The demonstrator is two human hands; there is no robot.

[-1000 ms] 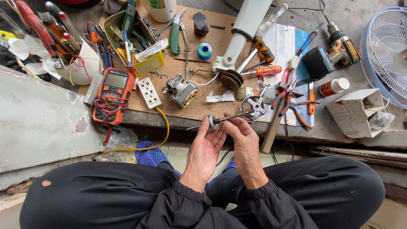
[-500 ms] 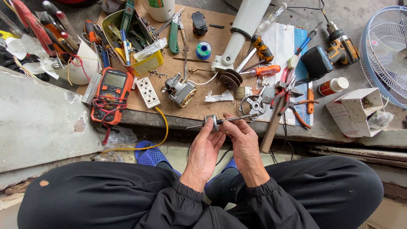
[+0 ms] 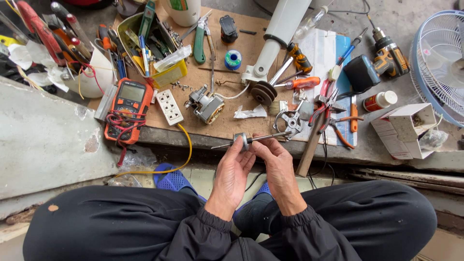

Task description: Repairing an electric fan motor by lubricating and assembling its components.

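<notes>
Both hands' grip (image 3: 251, 150) around rotor shaft (image 3: 241, 141)

It was a small repair workshop, set low on the ground; a brown board (image 3: 241, 72) was crowded with tools; an orange multimeter (image 3: 129, 108) lay beside a white socket strip (image 3: 170, 106); screwdrivers, pliers (image 3: 328, 113), a cordless drill (image 3: 386, 53) and a small motor (image 3: 207, 104) lay around; a fan (image 3: 442, 63) stood at the right.

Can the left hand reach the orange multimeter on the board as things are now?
Probably yes, but not freely: the left hand holds the metal shaft together with the right hand. The orange multimeter lies uncovered to its left, with only its coiled leads on top.
</notes>
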